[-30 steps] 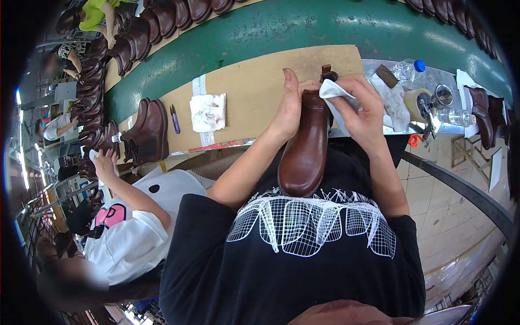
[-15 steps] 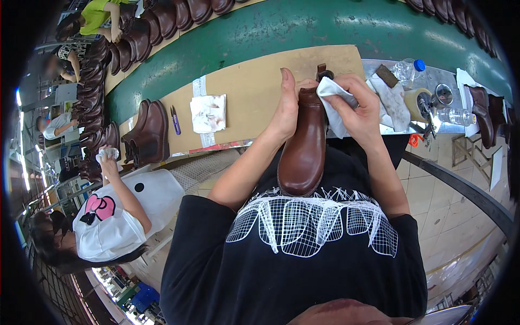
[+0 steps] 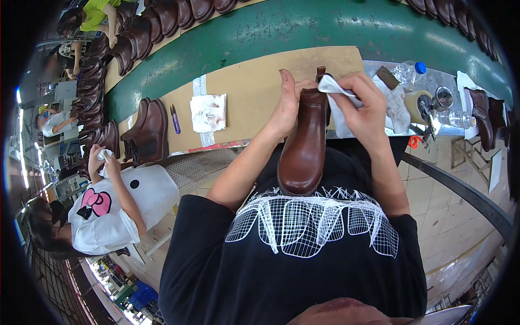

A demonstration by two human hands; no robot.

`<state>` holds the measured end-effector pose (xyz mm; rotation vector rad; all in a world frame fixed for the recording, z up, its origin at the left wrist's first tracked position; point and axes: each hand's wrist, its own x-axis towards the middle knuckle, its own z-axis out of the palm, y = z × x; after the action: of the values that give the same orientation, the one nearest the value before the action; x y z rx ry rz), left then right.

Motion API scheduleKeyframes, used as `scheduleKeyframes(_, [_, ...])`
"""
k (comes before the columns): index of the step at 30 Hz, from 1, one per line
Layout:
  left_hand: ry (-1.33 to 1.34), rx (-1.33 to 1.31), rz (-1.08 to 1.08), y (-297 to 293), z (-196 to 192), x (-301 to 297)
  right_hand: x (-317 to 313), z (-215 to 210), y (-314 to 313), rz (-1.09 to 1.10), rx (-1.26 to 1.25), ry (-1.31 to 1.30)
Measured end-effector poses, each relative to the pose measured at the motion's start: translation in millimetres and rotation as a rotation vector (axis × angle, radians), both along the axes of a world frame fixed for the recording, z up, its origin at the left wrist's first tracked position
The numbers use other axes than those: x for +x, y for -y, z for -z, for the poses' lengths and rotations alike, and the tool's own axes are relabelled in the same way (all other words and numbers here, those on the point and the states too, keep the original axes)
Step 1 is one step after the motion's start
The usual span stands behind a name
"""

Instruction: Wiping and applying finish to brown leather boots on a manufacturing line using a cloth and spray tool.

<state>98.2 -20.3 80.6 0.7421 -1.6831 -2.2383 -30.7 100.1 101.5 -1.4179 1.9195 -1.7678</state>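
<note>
A brown leather ankle boot [image 3: 301, 151] is held in front of me, its toe toward my body and its shaft toward the bench. My left hand [image 3: 286, 108] grips the boot's upper shaft from the left, thumb raised and the other fingers mostly hidden behind the leather. Pinched in my right hand [image 3: 364, 105] is a white cloth [image 3: 331, 85], folded over at the right side of the boot's top opening. A brown pull tab [image 3: 320, 71] sticks up from the boot's far edge.
A cardboard sheet [image 3: 249, 103] covers the bench, with a folded stained cloth [image 3: 208, 113] and purple thread snips [image 3: 175, 119] on it. Finished-looking boots [image 3: 153, 130] stand left. Clear bottles [image 3: 409, 70] and a tape roll [image 3: 417, 105] lie right. A co-worker [image 3: 108, 211] sits left.
My right hand has shifted slightly, and the cloth is now bunched higher at the boot's opening. The co-worker on the left has brought both hands together on a white cloth.
</note>
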Motion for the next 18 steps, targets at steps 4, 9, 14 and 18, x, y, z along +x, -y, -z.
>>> scheduleKeyframes(4, [0.000, -0.023, -0.013, 4.4, 4.3, 0.1, 3.3, -4.8, -10.5, -0.224, 0.053, 0.024])
scheduleKeyframes(9, [0.045, -0.070, 0.030, 3.7, 22.6, 0.1, 10.2, 3.3, 0.1, -0.176, 0.110, -0.333])
scheduleKeyframes(14, [0.051, -0.035, 0.032, 4.4, 19.7, 2.6, -12.5, 21.3, 2.4, 0.031, 0.044, -0.005])
scheduleKeyframes(18, [-0.002, -0.041, -0.078, -2.8, 48.5, 12.3, -10.7, 49.7, -10.1, -0.037, 0.105, 0.489])
